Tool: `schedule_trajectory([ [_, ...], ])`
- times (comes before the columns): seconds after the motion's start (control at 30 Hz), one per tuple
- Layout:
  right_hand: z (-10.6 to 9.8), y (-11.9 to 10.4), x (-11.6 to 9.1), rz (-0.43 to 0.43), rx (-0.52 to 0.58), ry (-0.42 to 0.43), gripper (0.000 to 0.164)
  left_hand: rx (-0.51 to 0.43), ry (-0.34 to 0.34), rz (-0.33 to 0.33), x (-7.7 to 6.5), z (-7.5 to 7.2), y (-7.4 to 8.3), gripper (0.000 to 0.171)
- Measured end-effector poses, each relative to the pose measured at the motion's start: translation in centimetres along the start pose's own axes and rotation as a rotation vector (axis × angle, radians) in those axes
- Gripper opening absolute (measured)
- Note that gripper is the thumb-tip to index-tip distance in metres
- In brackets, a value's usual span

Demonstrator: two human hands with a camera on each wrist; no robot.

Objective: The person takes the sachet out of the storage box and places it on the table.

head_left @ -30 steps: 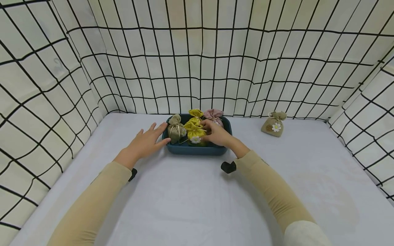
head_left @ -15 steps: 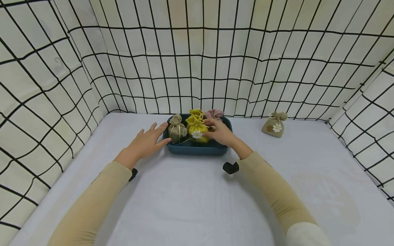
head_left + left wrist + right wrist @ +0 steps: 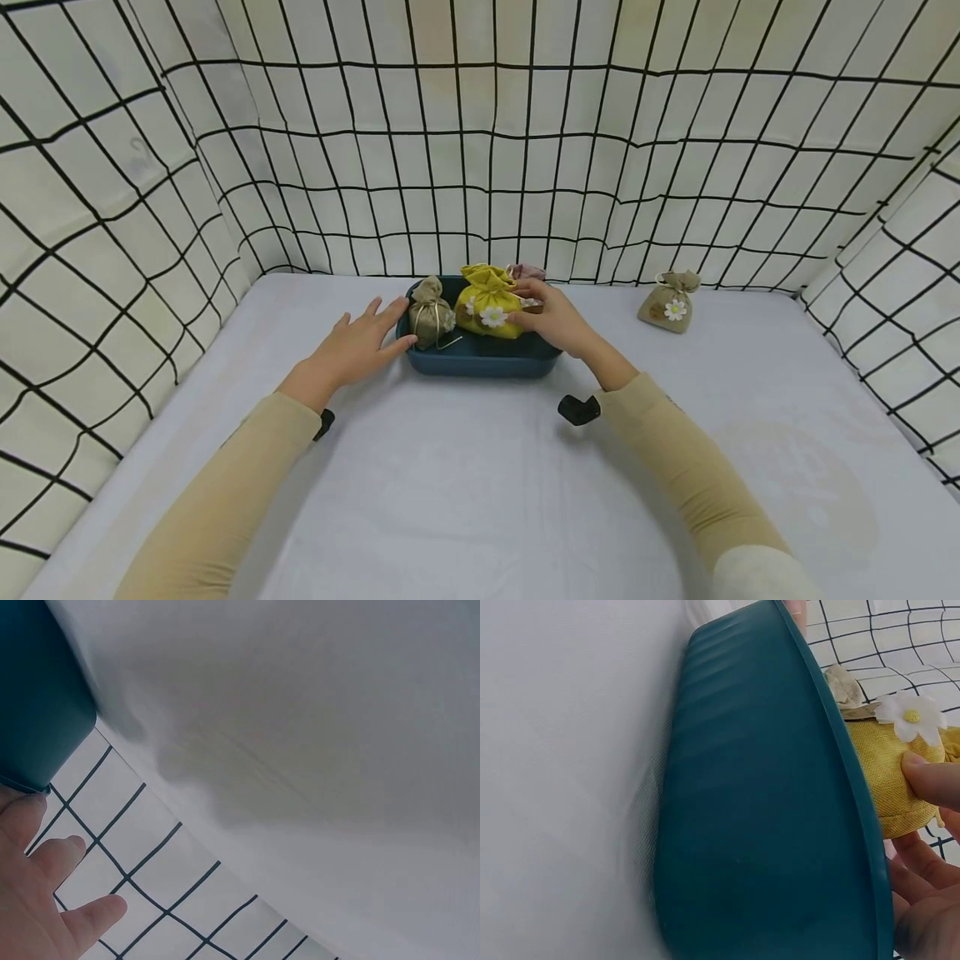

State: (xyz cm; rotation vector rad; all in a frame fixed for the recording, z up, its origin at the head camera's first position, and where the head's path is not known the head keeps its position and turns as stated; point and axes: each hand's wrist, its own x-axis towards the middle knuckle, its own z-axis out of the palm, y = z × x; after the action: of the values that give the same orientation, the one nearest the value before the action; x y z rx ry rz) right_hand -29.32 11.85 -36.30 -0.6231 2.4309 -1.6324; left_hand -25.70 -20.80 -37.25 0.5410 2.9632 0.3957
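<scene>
My right hand (image 3: 558, 321) pinches a yellow drawstring pouch (image 3: 501, 321) with a white daisy, inside a dark teal plastic bin (image 3: 480, 365). In the right wrist view, the thumb presses the pouch's yellow cloth (image 3: 881, 761) just past the bin's rim (image 3: 847, 742). A second yellow pouch is mostly hidden behind it. Partly covered by my right hand, a pink pouch (image 3: 527, 272) sits at the back right of the bin. At the left end stands a tan pouch (image 3: 430, 315). My left hand (image 3: 351, 348), fingers spread, touches the bin's left end.
Another tan pouch (image 3: 667, 304) with a daisy stands on the white-covered table (image 3: 450, 483), right of the bin. Black grid netting (image 3: 487, 167) over white cloth rises behind the table and at both sides.
My right hand has moved the front yellow pouch back and to the right within the bin, baring more of the bin's floor. The left hand stays in place.
</scene>
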Motion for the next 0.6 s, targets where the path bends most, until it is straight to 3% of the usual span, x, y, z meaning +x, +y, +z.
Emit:
schedule_trajectory([
  [0.23,-0.1,-0.1,-0.6,0.034,-0.001,0.001,0.049,-0.005,-0.001,0.003,0.0,-0.1,0.1,0.079],
  [0.6,-0.7,-0.1,-1.8,-0.004,-0.045,0.022,0.048,0.002,-0.005,-0.003,-0.1,-0.1,0.0,0.079],
])
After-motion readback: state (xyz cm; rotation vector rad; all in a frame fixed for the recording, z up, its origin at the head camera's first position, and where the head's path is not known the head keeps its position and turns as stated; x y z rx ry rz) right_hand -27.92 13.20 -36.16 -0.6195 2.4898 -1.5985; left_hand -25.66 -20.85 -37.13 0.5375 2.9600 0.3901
